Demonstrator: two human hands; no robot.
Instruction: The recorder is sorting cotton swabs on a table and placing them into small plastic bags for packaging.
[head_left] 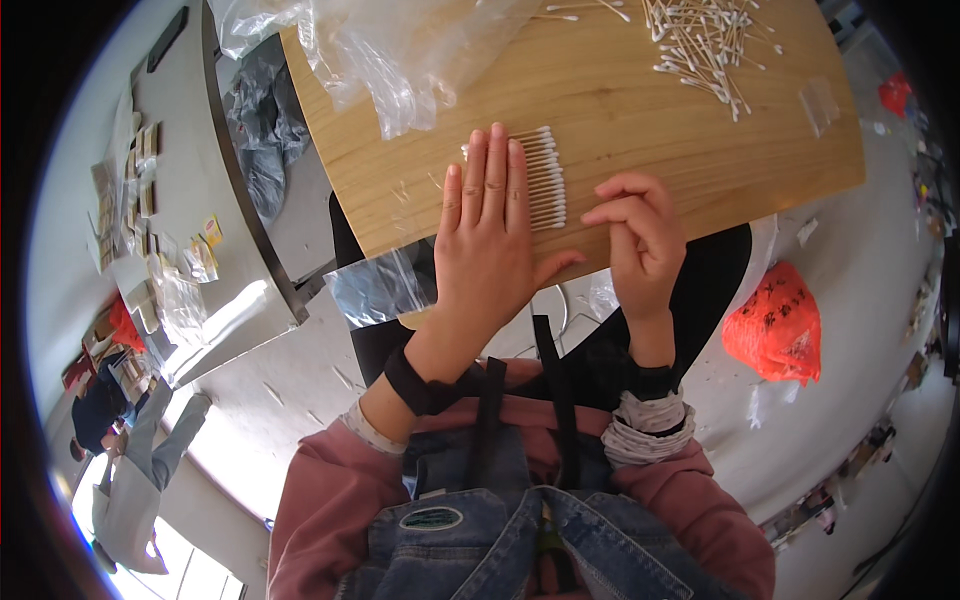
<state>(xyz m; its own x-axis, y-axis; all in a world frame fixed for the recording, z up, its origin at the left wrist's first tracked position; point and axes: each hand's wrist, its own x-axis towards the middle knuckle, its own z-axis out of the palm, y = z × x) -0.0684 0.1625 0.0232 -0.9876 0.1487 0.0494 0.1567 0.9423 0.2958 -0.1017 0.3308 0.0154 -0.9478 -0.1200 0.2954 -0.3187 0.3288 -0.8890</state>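
My left hand (487,215) lies flat over a neat row of cotton swabs (545,180) on the wooden table, fingers straight and thumb stretched to the right. The swabs are lined up side by side, and their white tips stick out to the right of my fingers; the rest is mostly covered by the hand. Just right of the row, my right hand (645,225) hovers by the table's near edge with its fingers bent and apart, and I see nothing held in it. Farther off at the right lies a loose heap of cotton swabs (705,45).
Clear plastic bags (400,50) cover the table's far left. A small clear bag (375,287) hangs at its near left edge. Another piece of clear plastic (818,105) lies at the right. A red bag (775,325) stands on the floor. People (140,480) are at the far left.
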